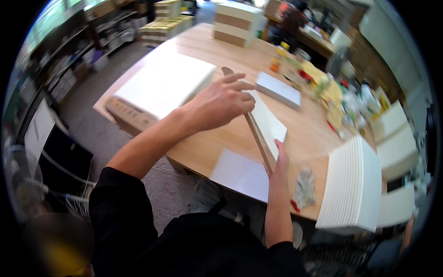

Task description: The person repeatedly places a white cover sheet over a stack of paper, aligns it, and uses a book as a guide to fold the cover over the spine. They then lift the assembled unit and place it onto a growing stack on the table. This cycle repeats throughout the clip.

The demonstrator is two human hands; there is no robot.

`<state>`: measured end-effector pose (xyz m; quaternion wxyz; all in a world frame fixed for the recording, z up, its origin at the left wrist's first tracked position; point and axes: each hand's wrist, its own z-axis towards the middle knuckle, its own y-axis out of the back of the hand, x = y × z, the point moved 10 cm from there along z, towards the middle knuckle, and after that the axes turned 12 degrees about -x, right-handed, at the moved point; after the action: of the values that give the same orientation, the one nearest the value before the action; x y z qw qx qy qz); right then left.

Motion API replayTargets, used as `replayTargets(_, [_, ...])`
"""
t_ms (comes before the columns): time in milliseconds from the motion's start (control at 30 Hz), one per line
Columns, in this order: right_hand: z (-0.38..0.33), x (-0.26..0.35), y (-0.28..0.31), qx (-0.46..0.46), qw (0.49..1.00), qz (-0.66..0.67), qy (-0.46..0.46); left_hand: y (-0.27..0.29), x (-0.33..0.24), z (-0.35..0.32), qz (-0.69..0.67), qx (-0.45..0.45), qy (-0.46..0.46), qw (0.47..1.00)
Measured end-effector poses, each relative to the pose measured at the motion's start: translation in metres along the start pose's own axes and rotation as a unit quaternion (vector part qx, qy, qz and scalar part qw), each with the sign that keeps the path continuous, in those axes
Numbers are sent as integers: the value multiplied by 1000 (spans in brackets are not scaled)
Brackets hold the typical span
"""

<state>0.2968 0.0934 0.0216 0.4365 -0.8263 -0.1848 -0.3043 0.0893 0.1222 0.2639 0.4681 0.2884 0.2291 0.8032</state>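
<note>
A thin white box-like panel (265,115) is held tilted above the wooden table, a brown strip (259,138) running along its left side. The strip's rounded end pokes out past my left hand (224,102), whose fingers curl over the upper part of the strip. Lower down, my right hand (280,159) grips the bottom end of the panel, thumb on the white face. Whether the strip is part of the panel or a separate piece is hard to tell. Beneath them, a white sheet (240,173) lies at the table's near edge.
A large white-topped stack (161,83) covers the table's left. Beyond my hands lies a flat white box (278,90); bottles and clutter (341,97) fill the right. Nearer stand a row of white panels (350,184) and a crumpled cloth (304,189). A person (290,23) is at the back.
</note>
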Motion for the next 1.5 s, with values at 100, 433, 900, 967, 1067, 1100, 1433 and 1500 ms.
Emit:
replayTargets(100, [-6,-20,-78,111,993,-4,29,65,34,-60,31,-37,74,996])
replayTargets(433, [8,-133,-287,232,903,-334,141,152,189,-344,41,9,511,859])
replayTargets(900, [-49,-75,-222,170,888,-336,263,130,226,-405,-186,-95,601,772])
replayTargets(967, [-77,-67,-152,203,898,-312,233,130,228,-413,-212,-100,636,735])
replayTargets(1067, [-117,-54,-39,144,922,-338,119,165,218,-354,6,-185,518,835])
replayTargets(1100, [-121,-48,-5,117,929,-339,87,158,214,-328,-61,-310,513,798])
replayTargets(1433, [-220,77,140,-129,916,-191,329,-99,-127,141,-512,-115,174,833])
replayTargets(1500, [-257,110,159,-197,866,-236,394,-106,-208,197,-509,-108,47,853])
